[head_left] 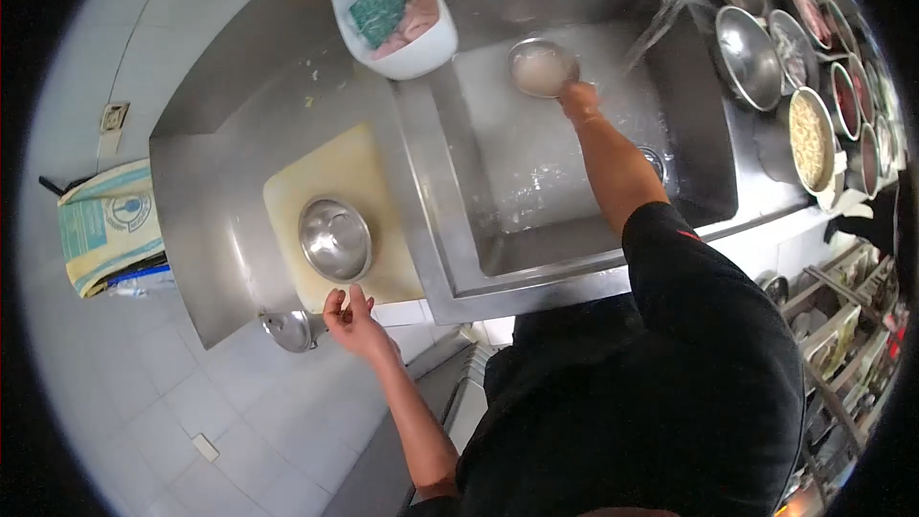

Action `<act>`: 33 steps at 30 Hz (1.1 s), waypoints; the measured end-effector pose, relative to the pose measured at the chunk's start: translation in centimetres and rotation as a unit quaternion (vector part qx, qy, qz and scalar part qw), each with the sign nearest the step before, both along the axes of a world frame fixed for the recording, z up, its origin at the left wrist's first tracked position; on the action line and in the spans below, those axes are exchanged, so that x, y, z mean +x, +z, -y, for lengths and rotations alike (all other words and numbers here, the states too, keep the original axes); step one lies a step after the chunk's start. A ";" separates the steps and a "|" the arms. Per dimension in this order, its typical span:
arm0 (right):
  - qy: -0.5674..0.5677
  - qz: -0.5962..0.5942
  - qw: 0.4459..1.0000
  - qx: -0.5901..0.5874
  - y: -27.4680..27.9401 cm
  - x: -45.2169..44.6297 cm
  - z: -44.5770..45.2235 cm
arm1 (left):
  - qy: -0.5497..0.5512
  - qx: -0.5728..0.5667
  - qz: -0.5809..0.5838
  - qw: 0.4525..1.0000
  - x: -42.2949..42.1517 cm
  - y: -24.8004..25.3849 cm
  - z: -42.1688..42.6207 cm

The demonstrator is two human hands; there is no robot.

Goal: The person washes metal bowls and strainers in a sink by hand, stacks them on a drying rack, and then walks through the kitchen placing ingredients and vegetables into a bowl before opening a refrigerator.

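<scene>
My right hand (580,102) grips the rim of a metal bowl (543,68) with something pale and cloudy in it, over the steel sink (598,239). Its fingers are partly hidden by the bowl and wrist. Just off the near edge of a cream cutting board (287,199) is my left hand (358,325), palm up, fingers loosely curled and apart, with nothing seen in it. Slightly beyond those fingertips, a shiny metal bowl (335,239) sits on the board.
Water (665,14) runs from a tap into the sink's far right. A white container (421,53) with a green scouring pad (379,11) stands by the sink's left corner. Several metal bowls crowd the right counter, one with pale food pieces (810,142). A cloth bag (113,225) hangs left.
</scene>
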State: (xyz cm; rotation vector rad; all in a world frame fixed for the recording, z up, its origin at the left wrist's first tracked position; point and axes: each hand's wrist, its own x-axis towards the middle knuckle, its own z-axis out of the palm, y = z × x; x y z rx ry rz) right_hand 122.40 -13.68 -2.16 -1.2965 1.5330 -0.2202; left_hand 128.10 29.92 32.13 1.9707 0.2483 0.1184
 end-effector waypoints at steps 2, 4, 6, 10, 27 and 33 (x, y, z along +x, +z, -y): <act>0.262 -0.109 0.943 -0.173 6.8 -1.3 1.0 | -0.128 -0.005 0.015 0.992 -1.4 0.6 2.0; 0.377 -0.165 0.863 -0.292 8.1 -2.2 2.1 | -0.221 -0.056 -0.027 0.973 -2.4 -0.9 6.5; 0.355 -0.177 0.837 -0.378 3.1 -3.6 5.1 | -0.296 -0.128 -0.140 0.936 -3.5 -2.2 12.0; 0.427 -0.163 0.835 -0.306 17.9 -5.9 2.8 | -0.325 -0.177 -0.395 0.841 -5.2 -10.2 19.6; 0.536 0.179 0.825 0.026 25.9 -6.2 -5.1 | -0.381 0.031 -0.116 0.917 -3.5 -8.5 28.9; 0.735 -0.206 0.607 -0.223 22.2 -6.8 -1.7 | -0.425 -0.063 -0.255 0.866 -1.8 -8.4 26.8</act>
